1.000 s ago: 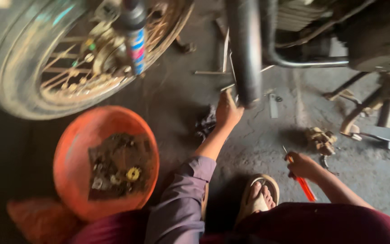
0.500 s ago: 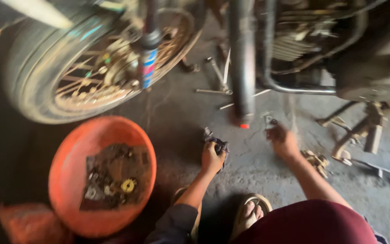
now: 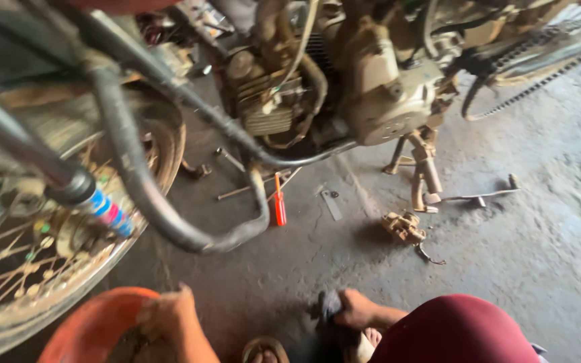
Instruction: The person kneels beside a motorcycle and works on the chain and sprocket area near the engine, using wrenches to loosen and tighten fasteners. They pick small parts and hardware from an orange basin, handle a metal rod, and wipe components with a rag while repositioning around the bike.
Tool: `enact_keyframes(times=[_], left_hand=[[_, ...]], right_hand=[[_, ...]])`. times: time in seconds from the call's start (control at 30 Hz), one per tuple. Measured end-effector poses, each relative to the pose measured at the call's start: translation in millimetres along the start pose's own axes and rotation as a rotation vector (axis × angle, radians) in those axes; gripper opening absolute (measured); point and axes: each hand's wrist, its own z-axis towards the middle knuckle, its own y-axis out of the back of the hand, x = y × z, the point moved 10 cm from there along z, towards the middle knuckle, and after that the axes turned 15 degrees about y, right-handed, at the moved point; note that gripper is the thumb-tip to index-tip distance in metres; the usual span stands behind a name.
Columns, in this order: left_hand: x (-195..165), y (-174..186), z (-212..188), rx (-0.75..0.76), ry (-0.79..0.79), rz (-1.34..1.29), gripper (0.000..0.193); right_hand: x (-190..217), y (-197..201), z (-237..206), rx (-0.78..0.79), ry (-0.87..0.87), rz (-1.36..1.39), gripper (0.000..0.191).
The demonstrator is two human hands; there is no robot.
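The left hand [image 3: 169,316] has moved to the orange bowl [image 3: 92,329]; the right hand [image 3: 354,309] has drawn back, fingers around a dark rag [image 3: 327,306].

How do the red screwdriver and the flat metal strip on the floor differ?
The screwdriver has a bright red handle; the strip is dull grey. The screwdriver stands nearly upright in the picture under the exhaust pipe; the strip slants and lies in the open. The screwdriver looks rounded, the strip flat. Both lie on the concrete floor, out of both hands' reach.
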Motion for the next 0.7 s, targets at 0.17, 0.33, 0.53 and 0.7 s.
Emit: enact_keyframes(times=[0.17,0.33,0.53,0.7], left_hand=[[-7.0,-68.2,8.5,0.372,-0.069,-0.167,0.06],[-19.5,-63.9,19.2,0.316,-0.038,-0.261,0.053],[-38.1,-25.5,26.0,0.097,-0.021,-0.529,0.046],[-53.8,18.5,-30.1,-0.161,-0.227,-0.891,0.044]], right_hand=[[7.0,-24.4,-21.8,0.09,0.184,-0.144,0.04],[-1.6,-10.8,-24.1,0.043,0.085,-0.233,0.044],[-6.6,-9.9,-26.1,0.001,0.101,-0.181,0.042],[-23.0,-4.6,-20.9,-0.066,0.085,-0.046,0.041]])
